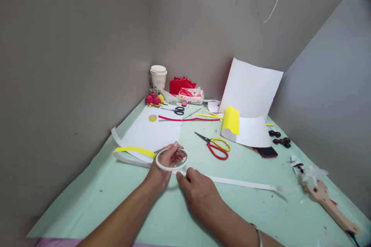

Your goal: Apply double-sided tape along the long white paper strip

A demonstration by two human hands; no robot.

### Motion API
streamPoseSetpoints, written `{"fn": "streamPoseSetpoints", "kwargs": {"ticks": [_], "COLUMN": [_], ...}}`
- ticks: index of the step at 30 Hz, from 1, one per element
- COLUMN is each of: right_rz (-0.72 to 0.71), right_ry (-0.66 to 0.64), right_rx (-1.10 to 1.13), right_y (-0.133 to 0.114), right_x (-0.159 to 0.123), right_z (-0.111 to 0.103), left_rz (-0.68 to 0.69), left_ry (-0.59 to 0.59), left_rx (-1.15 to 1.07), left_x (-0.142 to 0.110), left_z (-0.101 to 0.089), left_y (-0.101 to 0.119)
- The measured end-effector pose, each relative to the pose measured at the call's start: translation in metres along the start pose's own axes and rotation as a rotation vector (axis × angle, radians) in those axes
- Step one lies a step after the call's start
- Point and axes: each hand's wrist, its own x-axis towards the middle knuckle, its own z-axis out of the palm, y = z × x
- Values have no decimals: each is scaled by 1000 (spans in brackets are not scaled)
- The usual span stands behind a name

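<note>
A roll of white tape (171,169) sits at my left hand (166,159), whose curled fingers show through the ring. Right beside it, the thumb and forefinger of my right hand (199,189) are pinched together on a white paper strip (243,182) just below the roll. From there the strip runs rightward over the table. Behind my left hand lies a yellow strip (135,149) with a notched edge, along with curled white strips (130,159). Scissors with one yellow and one red handle (216,146) rest beyond my right hand.
A white sheet (153,127) bears a small yellow tape roll (152,118). Black scissors (179,110), a red strip (199,119) and a white cup (158,78) stand farther back. At right are a bent white sheet (251,88), a phone (267,152) and a wooden glue-gun-like tool (330,204).
</note>
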Motion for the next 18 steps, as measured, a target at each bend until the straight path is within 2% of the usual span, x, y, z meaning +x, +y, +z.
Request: {"fn": "streamPoseSetpoints", "kwargs": {"ticks": [11,18], "right_rz": [54,52], "right_ry": [-123,-164], "right_rx": [132,146], "right_y": [-2,-1], "right_x": [8,12], "right_z": [-9,-11], "left_rz": [9,44], "left_ry": [-15,-49], "left_rx": [52,266], "left_x": [1,-1], "left_z": [1,-4], "left_y": [2,-2]}}
